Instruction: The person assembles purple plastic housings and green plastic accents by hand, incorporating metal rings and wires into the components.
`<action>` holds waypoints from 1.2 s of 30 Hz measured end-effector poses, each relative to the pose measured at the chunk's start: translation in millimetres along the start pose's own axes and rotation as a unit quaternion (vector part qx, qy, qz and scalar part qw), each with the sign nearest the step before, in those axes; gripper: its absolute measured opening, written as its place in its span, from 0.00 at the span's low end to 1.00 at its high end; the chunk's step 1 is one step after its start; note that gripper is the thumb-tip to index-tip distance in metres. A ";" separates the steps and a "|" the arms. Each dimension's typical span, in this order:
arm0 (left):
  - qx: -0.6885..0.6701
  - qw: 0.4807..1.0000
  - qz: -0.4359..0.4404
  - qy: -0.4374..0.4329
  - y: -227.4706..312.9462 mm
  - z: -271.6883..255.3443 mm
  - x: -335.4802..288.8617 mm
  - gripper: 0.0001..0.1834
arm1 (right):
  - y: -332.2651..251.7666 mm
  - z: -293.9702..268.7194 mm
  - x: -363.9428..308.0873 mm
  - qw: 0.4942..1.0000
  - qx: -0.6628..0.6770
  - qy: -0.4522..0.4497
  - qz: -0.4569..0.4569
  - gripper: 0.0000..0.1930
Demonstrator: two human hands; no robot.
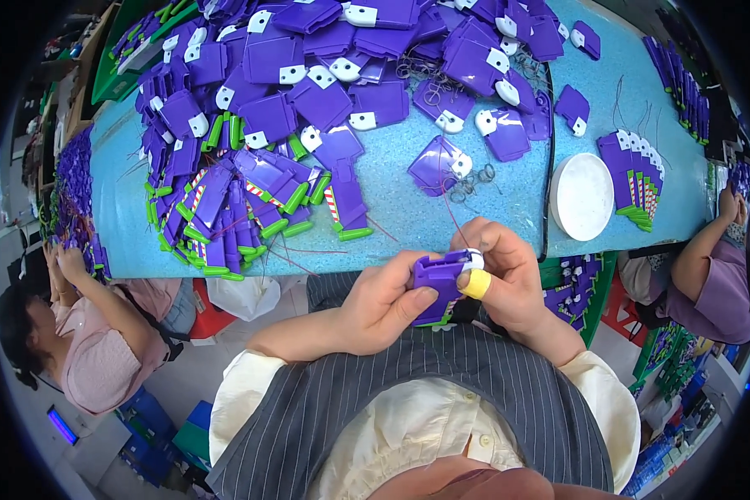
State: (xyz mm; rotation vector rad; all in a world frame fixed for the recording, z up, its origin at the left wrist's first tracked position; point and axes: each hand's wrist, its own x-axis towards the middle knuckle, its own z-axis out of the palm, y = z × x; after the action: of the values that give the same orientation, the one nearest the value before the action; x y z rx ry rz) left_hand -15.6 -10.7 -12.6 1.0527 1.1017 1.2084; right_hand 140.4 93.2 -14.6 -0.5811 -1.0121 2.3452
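Observation:
In front of my chest I hold a purple plastic wing-shaped piece (437, 279) with a white rounded corner. My left hand (379, 304) is closed round its left side, thumb on the near face. My right hand (512, 283), with yellow tape round the thumb, pinches at the white corner. A thin reddish wire (450, 208) rises beside the right fingertips; where it ends is hidden. Just beyond my hands, a loose purple panel with a white corner (436, 165) lies on the blue table (367, 250) near small dark wire coils (472, 181).
Purple panels (275, 60) are heaped at the far left, and green-tipped pieces (225, 212) pile up nearer. To the right are a black cable (550, 108), a white bowl (556, 196) and a fanned row of striped pieces (629, 171). People work at left (100, 358) and right (717, 283).

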 end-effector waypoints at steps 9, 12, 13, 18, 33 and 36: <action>-0.077 0.995 0.004 0.065 -21.7 0.0 -2.2 0.13 | 6.4 -9.2 4.6 0.980 -0.199 -0.010 -0.015 0.14; -0.066 0.996 -0.008 0.063 -23.8 -1.1 -2.0 0.14 | -0.3 -4.0 7.3 0.903 -0.408 0.086 -0.106 0.20; -0.032 0.998 -0.018 0.056 -24.0 -1.1 -2.2 0.14 | -4.9 -3.6 9.1 0.855 -0.486 0.043 -0.176 0.26; -0.040 0.998 -0.038 0.033 -24.9 1.6 -4.3 0.14 | -8.5 -3.8 5.9 0.841 -0.518 -0.012 -0.154 0.27; -0.060 0.995 -0.076 -0.022 0.9 2.6 7.6 0.12 | 5.6 -19.8 -5.7 0.974 -0.196 -0.053 -0.102 0.11; -0.052 0.996 -0.059 -0.039 2.5 -7.1 24.6 0.10 | -5.7 -19.1 -3.5 0.929 -0.339 -0.041 -0.139 0.11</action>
State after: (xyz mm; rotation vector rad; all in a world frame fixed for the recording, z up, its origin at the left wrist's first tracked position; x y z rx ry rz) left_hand -22.1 14.2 -13.0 0.9349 1.0158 1.1082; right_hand 155.5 104.6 -21.7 -0.5374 -1.8319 1.7494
